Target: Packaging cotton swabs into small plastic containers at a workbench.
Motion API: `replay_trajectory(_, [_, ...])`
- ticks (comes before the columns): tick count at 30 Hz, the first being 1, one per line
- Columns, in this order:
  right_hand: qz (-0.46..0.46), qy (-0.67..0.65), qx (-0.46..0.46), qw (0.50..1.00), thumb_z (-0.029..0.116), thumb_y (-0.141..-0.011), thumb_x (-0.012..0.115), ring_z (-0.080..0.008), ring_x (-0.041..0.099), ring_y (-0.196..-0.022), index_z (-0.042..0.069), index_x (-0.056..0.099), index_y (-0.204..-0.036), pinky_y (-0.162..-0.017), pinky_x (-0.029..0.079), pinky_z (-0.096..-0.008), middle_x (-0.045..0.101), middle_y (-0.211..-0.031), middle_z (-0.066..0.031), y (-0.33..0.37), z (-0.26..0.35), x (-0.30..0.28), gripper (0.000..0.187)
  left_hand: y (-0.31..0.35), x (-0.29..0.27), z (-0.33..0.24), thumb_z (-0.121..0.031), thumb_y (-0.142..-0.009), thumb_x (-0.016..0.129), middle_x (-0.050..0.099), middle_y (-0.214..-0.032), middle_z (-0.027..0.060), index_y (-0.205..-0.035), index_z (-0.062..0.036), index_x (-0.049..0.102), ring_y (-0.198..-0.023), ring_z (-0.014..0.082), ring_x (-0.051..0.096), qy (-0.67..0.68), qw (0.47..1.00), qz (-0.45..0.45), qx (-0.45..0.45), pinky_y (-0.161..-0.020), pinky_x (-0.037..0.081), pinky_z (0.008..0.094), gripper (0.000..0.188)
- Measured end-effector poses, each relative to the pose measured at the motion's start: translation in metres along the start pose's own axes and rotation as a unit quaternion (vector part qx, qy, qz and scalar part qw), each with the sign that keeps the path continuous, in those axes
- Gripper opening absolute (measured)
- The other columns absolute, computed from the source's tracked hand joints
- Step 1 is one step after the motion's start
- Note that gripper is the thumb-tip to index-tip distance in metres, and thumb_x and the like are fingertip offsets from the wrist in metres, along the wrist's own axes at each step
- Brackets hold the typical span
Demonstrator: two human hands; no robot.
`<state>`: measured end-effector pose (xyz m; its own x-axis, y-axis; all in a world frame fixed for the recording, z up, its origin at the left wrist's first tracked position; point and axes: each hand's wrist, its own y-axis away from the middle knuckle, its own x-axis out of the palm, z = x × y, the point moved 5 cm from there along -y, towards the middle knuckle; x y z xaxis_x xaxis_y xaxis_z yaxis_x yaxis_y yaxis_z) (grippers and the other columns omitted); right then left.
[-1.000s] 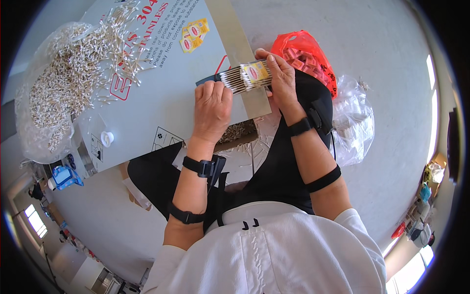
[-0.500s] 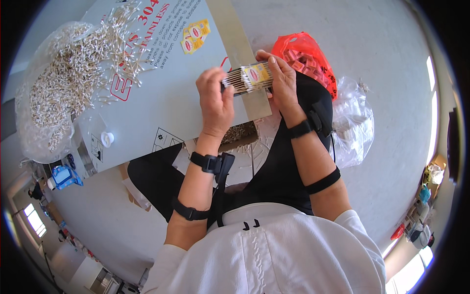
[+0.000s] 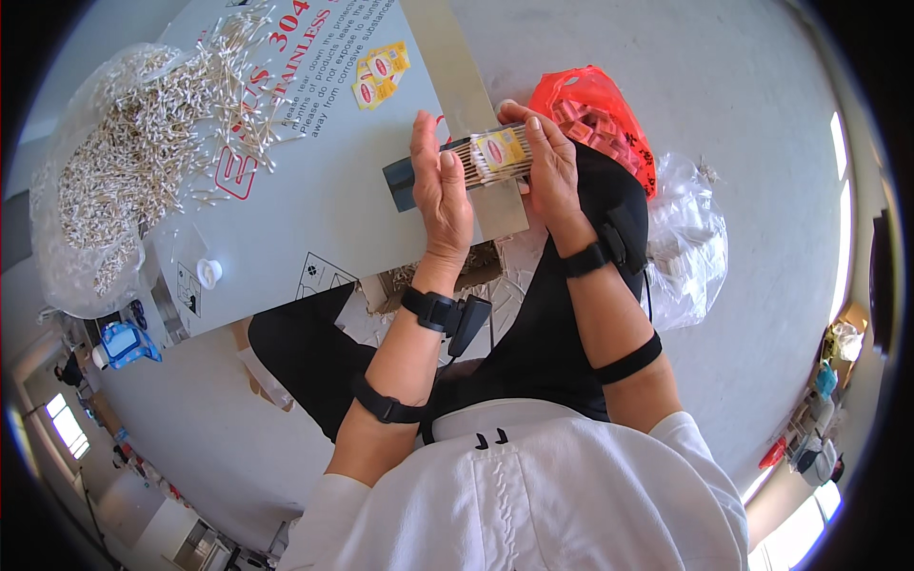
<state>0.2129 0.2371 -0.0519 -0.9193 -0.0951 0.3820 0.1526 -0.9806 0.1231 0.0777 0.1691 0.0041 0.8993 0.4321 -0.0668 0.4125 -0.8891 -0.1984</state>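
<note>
My right hand (image 3: 552, 171) grips a flat clear packet of cotton swabs (image 3: 462, 152) with a yellow label (image 3: 500, 149) inside. The thumb lies on top and the fingers are around its right end. My left hand (image 3: 441, 195) is held upright and flat at the packet's left end, fingers stretched, the palm side against or very near the swab ends. A dark flat strip (image 3: 400, 184) sticks out to the left from behind the left hand; how it joins the packet is hidden.
A clear bag spills loose swabs (image 3: 133, 152) over the grey board table (image 3: 314, 209). Yellow labels (image 3: 381, 71) lie at its far side, a white cap (image 3: 209, 273) nearer. A red bag of pink pieces (image 3: 595, 119) and a clear bag (image 3: 685, 247) are right; a box (image 3: 390, 288) sits below the table edge.
My left hand has straightened its fingers and moved slightly right, against the packet's end. The dark strip now shows to its left. My right hand has kept its hold.
</note>
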Motion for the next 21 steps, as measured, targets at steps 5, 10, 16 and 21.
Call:
replay_trajectory(5, [0.017,0.003,-0.001,1.0,0.024,-0.104,0.047,-0.0162,0.059,-0.114,-0.003,0.06,-0.124,-0.098,0.047,-0.0294,0.063,-0.121,-0.0107,0.002,0.004,0.003,0.036,-0.001,0.018,-0.004,-0.038,-0.104,0.038,0.027,-0.155,0.0199,-0.148,0.0043,0.025,-0.144,0.0292,0.027,0.06,0.998,-0.008,-0.028,-0.117,0.02,0.0395,0.063])
replay_trajectory(10, [0.039,-0.006,0.004,0.999,0.024,-0.104,0.047,-0.0178,0.057,-0.117,-0.003,0.057,-0.128,-0.1,0.045,-0.031,0.062,-0.125,-0.0115,0.003,0.008,0.006,0.037,-0.007,0.032,-0.01,-0.043,-0.103,0.039,0.025,-0.156,0.0218,-0.15,0.0039,0.022,-0.146,0.03,0.023,0.059,0.998,0.022,-0.02,-0.117,0.019,0.0397,0.068])
replay_trajectory(16, [-0.012,-0.038,0.023,0.999,0.021,-0.102,0.053,-0.015,0.059,-0.107,-0.003,0.057,-0.127,-0.096,0.045,-0.028,0.066,-0.113,-0.0108,0.003,0.005,0.002,0.035,-0.004,0.014,0.008,-0.043,-0.102,0.041,0.027,-0.155,0.018,-0.148,0.005,0.024,-0.145,0.0291,0.023,0.245,0.967,-0.046,-0.054,-0.119,0.017,0.0426,0.068])
replay_trajectory(21, [-0.106,0.044,-0.004,0.993,0.022,-0.097,0.062,-0.0141,0.061,-0.101,-0.004,0.053,-0.13,-0.089,0.047,-0.0268,0.066,-0.111,-0.0097,0.001,0.01,-0.013,0.043,0.014,0.002,-0.001,-0.037,-0.102,0.044,0.032,-0.151,0.0201,-0.146,0.0041,0.028,-0.142,0.0286,0.03,0.266,0.959,-0.072,-0.065,-0.117,0.021,0.0446,0.062])
